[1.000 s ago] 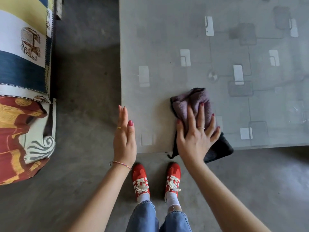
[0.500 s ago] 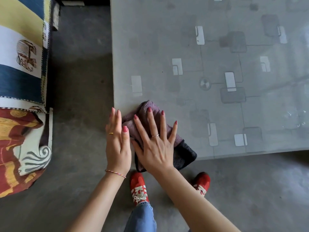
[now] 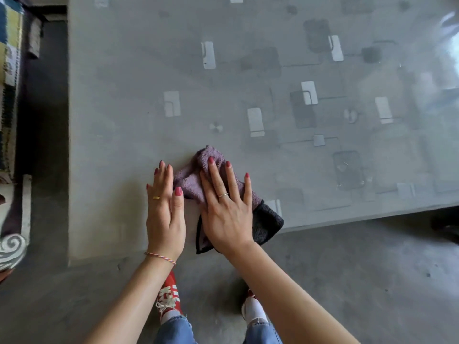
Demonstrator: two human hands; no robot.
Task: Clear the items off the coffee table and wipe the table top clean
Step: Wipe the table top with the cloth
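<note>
Both forearms extended forward, left hand (image 3: 166, 214) flat with fingers together, right hand (image 3: 227, 212) flat, fingers spread.

- A grey concrete floor (image 3: 347, 281) fills the lower part of the view, from 3 o'clock round to 9 o'clock.
- Two red sneakers with white laces stand on the floor at 6 o'clock; the left shoe (image 3: 170, 297) shows plainly, the right shoe (image 3: 249, 306) is mostly hidden.
- Blue jeans (image 3: 173, 330) with frayed hems sit just above the shoes at the bottom edge.
- A patterned sofa cover (image 3: 11, 70), striped blue, yellow and white with a swirl lower down, runs along the 9 o'clock edge.
</note>
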